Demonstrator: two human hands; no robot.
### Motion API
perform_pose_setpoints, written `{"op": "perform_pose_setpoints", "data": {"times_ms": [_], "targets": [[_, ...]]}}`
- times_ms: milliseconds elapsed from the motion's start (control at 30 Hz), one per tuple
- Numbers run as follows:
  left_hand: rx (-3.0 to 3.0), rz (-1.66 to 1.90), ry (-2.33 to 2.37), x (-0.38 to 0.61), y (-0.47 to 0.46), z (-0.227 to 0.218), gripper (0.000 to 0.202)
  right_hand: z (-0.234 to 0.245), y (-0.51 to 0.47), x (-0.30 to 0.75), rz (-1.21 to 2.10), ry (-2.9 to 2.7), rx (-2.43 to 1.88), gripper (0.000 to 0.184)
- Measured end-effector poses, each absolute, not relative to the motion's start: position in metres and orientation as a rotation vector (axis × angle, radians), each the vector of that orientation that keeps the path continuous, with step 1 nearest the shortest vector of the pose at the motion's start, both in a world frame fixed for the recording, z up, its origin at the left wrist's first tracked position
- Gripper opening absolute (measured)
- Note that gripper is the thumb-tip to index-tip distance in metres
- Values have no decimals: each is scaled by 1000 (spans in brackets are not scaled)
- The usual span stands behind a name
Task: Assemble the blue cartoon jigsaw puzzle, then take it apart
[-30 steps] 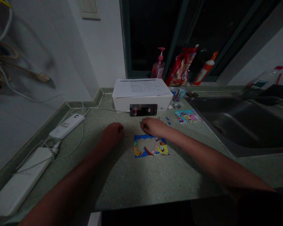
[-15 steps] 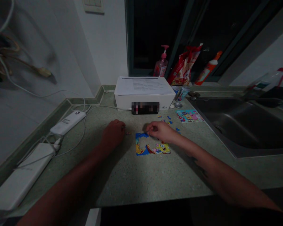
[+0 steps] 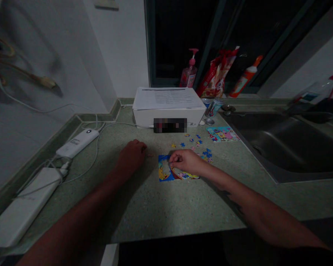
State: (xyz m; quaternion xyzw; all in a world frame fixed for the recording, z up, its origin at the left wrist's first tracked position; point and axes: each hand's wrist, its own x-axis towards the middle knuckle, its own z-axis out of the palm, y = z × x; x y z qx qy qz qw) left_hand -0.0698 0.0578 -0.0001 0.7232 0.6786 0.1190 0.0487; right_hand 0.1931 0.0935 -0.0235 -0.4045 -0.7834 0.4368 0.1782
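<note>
Jigsaw puzzle under R hand (pink soap in btl).

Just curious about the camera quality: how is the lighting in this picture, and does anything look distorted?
In the head view, the scene is dim, with the brightest light falling on the speckled green countertop around the jigsaw puzzle; the left forearm is deeply shadowed beside the right hand, and wide-angle distortion seems to bend the edges.

A speckled green tabletop is shared by a partly assembled jigsaw puzzle and loose pieces, with a printed picture card, a white box and two white power banks set nearer its edges.
</note>
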Motion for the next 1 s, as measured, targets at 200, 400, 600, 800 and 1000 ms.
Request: {"op": "perform_pose_setpoints", "data": {"times_ms": [200, 400, 600, 800, 1000], "targets": [[2183, 326, 2060, -68, 57, 5, 30, -19, 90, 194, 1154, -2275, -1142, 8], [2205, 328, 2059, -68, 56, 5, 30, -6, 84, 192, 820, -2454, -1187, 11], [2185, 371, 2041, -69, 57, 2, 29, 0, 81, 192, 739, -2502, -1202, 10], [2151, 377, 2028, -71, 58, 4, 30, 6, 76, 193, 746, -2557, -1227, 7], [2152, 359, 1963, -78, 60, 6, 31, 8, 73, 193, 717, -2578, -1248, 10]]}}
